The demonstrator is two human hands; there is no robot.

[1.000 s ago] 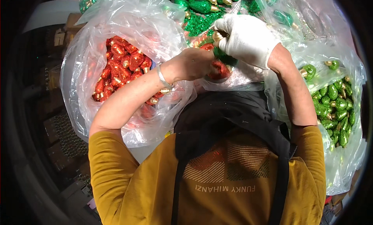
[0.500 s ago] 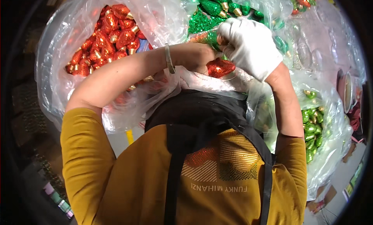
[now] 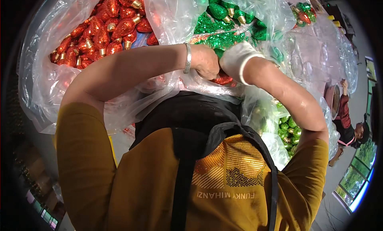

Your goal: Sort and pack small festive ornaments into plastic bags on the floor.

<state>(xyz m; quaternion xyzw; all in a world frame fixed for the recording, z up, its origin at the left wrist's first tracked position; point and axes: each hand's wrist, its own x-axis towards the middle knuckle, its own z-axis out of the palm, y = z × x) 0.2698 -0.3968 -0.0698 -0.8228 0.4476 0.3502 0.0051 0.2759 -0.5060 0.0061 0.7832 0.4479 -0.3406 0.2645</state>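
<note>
My bare left hand [image 3: 205, 62], with a silver bracelet at the wrist, is curled closed at the middle of the view. From under its fingers shows a red glittery bulb ornament [image 3: 223, 78]. Close against it on the right, my right hand [image 3: 236, 60] wears a white glove and is bent inward, its fingertips hidden behind the glove's back. A green bulb ornament [image 3: 218, 52] peeks out between the two hands. What the right fingers pinch cannot be made out.
A clear plastic bag [image 3: 38, 87] of red bulb ornaments [image 3: 103, 35] lies left. Green bulb ornaments [image 3: 218, 11] and green glitter [image 3: 211, 25] are ahead. Light green ornaments [image 3: 289, 131] fill a bag at right. Beyond it another person [image 3: 349, 127] is near a round container [image 3: 332, 100].
My gloved right hand has turned over and dropped slightly, its elbow swinging outward. The left hand stays close to it. The view has shifted, bringing another person in at the right.
</note>
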